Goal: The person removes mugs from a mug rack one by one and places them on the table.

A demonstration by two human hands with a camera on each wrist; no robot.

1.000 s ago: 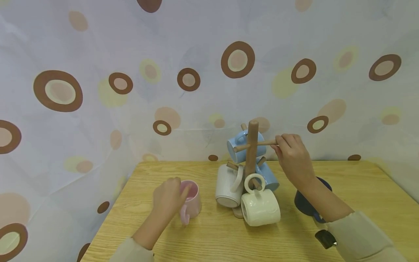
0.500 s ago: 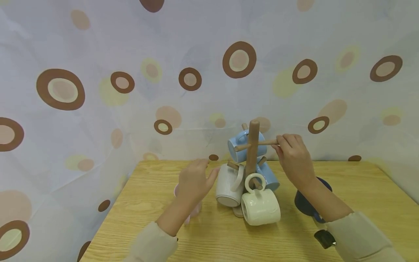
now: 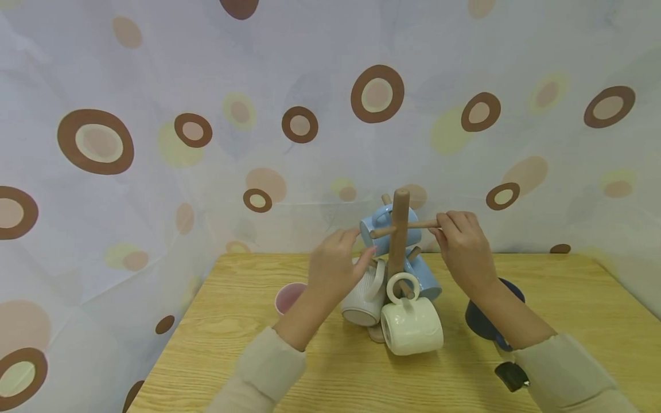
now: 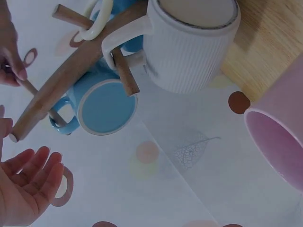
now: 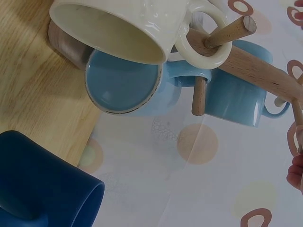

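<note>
A wooden mug tree (image 3: 399,246) stands on the table with mugs hung on its pegs. My right hand (image 3: 465,249) pinches the end of an upper peg (image 3: 423,224) that bears no mug. My left hand (image 3: 333,268), fingers relaxed and holding nothing, is beside the upper light blue mug (image 3: 381,246) and overlaps the white ribbed mug (image 3: 361,307). In the left wrist view its palm faces up near the top of the post (image 4: 61,92). A cream mug (image 3: 413,328) and a lower blue mug (image 5: 124,84) also hang there.
A pink mug (image 3: 289,296) stands on the table (image 3: 242,355) left of the tree, partly hidden by my left forearm. A navy mug (image 3: 479,320) stands at the right, under my right forearm. A black object (image 3: 512,376) shows at the right sleeve. Patterned cloth (image 3: 320,69) hangs behind.
My left hand has left the pink mug and moved right and up, to beside the upper blue mug. The right hand keeps its place on the peg.
</note>
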